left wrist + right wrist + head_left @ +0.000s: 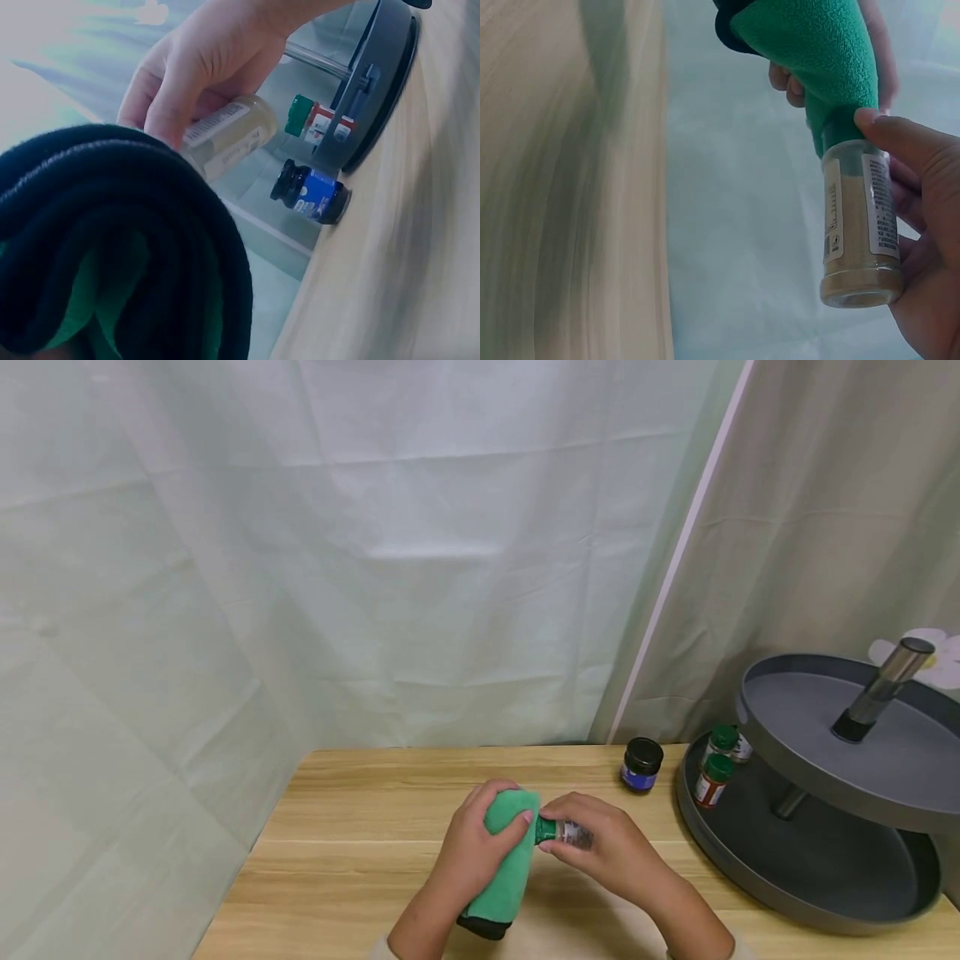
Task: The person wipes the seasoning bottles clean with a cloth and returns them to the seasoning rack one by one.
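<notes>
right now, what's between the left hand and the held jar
The green cloth, gripped by the left hand and touching the lid of the jar, in the head view.

Cloth (512, 881) held in left hand (471, 845) above surface (352, 827); bottle (576, 835) held in right hand (613, 845) to its right, cap (546, 831) touched by cloth. Jar (641, 767) placed beyond hands, rightward, near two-tier tray (795, 693). Further bottles (708, 787) placed on left part of lower tier (847, 868). Curtain (465, 568) hung behind surface.

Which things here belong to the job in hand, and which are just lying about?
Likely the job:
green cloth, in the left hand
green-capped bottle, in the right hand

Seemingly idle:
black-lidded jar
two-tier tray
green-lidded jars on it
</notes>
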Action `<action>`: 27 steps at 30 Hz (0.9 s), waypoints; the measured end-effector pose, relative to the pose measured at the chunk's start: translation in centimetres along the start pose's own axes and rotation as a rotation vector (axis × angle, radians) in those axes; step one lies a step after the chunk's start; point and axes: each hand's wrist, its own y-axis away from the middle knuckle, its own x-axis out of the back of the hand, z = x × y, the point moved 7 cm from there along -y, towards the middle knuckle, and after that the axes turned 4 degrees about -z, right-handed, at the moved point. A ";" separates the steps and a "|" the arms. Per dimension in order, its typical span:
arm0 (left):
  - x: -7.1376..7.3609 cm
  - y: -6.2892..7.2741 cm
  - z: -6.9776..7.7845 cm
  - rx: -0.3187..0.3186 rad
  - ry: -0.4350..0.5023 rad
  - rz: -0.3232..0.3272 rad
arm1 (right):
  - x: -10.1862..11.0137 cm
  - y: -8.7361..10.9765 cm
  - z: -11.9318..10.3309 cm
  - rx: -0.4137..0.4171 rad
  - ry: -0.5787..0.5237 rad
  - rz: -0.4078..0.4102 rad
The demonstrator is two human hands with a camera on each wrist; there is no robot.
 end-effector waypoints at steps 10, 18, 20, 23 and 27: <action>0.3 -0.1 -0.1 0.009 0.044 -0.001 | 0.9 0.0 -0.6 0.028 -0.081 0.049; -0.5 0.1 0.1 -0.017 0.005 -0.041 | 2.0 0.0 -0.8 0.007 -0.128 0.155; -0.9 0.2 0.3 -0.029 -0.017 -0.056 | 2.1 0.0 -0.7 -0.006 -0.126 0.165; -1.1 0.3 0.5 -0.035 -0.016 -0.054 | 2.3 0.0 -0.6 -0.025 -0.119 0.166; -1.0 0.4 0.6 -0.029 0.001 -0.047 | 2.3 0.0 -0.4 -0.047 -0.112 0.167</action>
